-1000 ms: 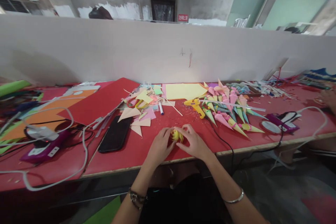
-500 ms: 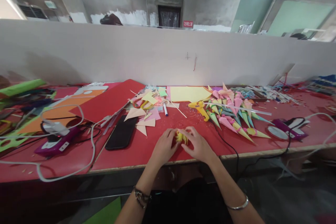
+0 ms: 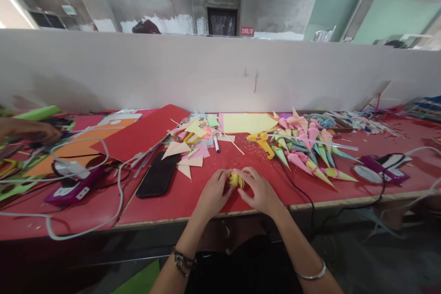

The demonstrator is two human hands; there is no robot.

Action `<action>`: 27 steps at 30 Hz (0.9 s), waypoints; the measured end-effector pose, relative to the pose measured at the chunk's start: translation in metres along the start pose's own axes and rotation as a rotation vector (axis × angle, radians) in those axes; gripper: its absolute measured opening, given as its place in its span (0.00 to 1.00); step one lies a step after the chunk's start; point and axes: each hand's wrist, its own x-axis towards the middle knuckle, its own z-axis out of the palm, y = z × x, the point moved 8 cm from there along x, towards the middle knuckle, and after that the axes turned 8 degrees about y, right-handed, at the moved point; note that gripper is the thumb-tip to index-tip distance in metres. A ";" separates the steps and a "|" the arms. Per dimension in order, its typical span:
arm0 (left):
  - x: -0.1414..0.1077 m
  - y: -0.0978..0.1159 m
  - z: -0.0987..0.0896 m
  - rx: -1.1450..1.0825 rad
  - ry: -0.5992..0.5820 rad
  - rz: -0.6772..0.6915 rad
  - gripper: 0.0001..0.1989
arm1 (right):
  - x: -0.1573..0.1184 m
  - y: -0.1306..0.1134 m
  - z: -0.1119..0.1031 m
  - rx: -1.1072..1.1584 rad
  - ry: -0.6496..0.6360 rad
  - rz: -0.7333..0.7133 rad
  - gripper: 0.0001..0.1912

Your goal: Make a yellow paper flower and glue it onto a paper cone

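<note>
Between my two hands, near the front edge of the red table (image 3: 158, 209), is a small yellow curled-paper piece (image 3: 236, 180). My left hand (image 3: 216, 192) has its bent fingers round the left side of the piece. On the other side, my right hand (image 3: 259, 192) curls its fingers against the piece's right and upper edge. The yellow glue gun (image 3: 263, 143) lies just beyond my right hand. Paper scraps (image 3: 192, 161), a capped marker (image 3: 216, 143) and scissors (image 3: 189, 138) are spread beyond my left hand.
A black phone (image 3: 157, 175) lies left of my hands. Many-coloured paper cones (image 3: 306, 147) are heaped at right. Purple power strips (image 3: 74, 188) with white cables stand on both sides. Another person's hand (image 3: 44, 131) reaches in at far left. A white partition (image 3: 172, 71) rises behind the table.
Another person's hand has come into view at the far left. My hands stay in nearly the same place, and the yellow piece between them has turned slightly.
</note>
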 end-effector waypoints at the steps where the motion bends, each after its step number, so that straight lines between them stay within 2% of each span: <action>1: 0.000 0.000 0.000 -0.002 0.001 0.000 0.15 | 0.000 0.000 0.000 0.007 -0.004 0.005 0.25; 4: 0.002 0.000 -0.001 -0.007 -0.005 -0.010 0.15 | 0.000 0.000 0.001 0.028 -0.019 0.018 0.25; 9: 0.001 -0.002 -0.002 -0.012 -0.001 -0.031 0.17 | 0.001 0.002 -0.001 0.052 0.011 0.030 0.32; 14: -0.002 -0.010 -0.004 -0.028 0.013 -0.126 0.23 | 0.002 0.006 0.007 0.063 -0.074 0.067 0.27; 16: 0.003 -0.013 -0.011 0.019 0.021 -0.133 0.26 | 0.003 0.008 0.008 0.097 -0.077 0.089 0.25; 19: 0.020 -0.016 -0.029 0.192 0.007 -0.033 0.27 | 0.006 0.010 0.007 0.186 -0.053 0.114 0.22; 21: 0.032 -0.027 -0.038 0.362 -0.103 0.012 0.23 | 0.009 0.012 0.006 0.233 -0.042 0.128 0.19; 23: 0.040 -0.054 -0.045 0.567 -0.256 -0.062 0.19 | 0.011 0.013 0.007 0.259 -0.045 0.128 0.16; 25: 0.047 -0.074 -0.056 0.622 -0.267 -0.107 0.18 | 0.012 0.013 0.008 0.275 -0.050 0.119 0.16; 27: 0.053 -0.089 -0.060 0.633 -0.281 -0.108 0.17 | 0.012 0.014 0.009 0.278 -0.050 0.119 0.16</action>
